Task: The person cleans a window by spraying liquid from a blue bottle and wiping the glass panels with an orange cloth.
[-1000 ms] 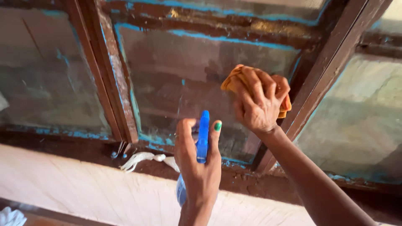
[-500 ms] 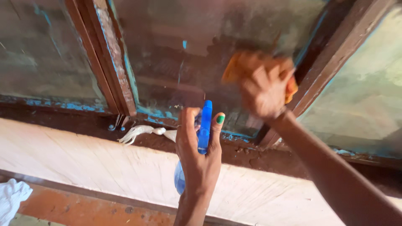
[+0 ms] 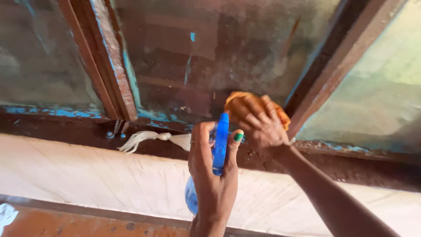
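Both hands are full: your left hand (image 3: 213, 175) wraps the light, likely slick bottle (image 3: 219, 145) (hold its neck), right hand (image 3: 258, 127) bunches the soft cloth (image 3: 245, 102) on the pane (image 3: 210, 57).

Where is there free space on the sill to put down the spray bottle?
The sill is bare left of the white rag, and again right of the right hand, below the right pane. The middle is crowded: rag, spray bottle, both hands, orange cloth.

Left hand (image 3: 212, 175) with green-polished thumbnail and thin ring on one finger, right hand (image 3: 258, 125) unadorned, both forearms bare, no sleeves visible
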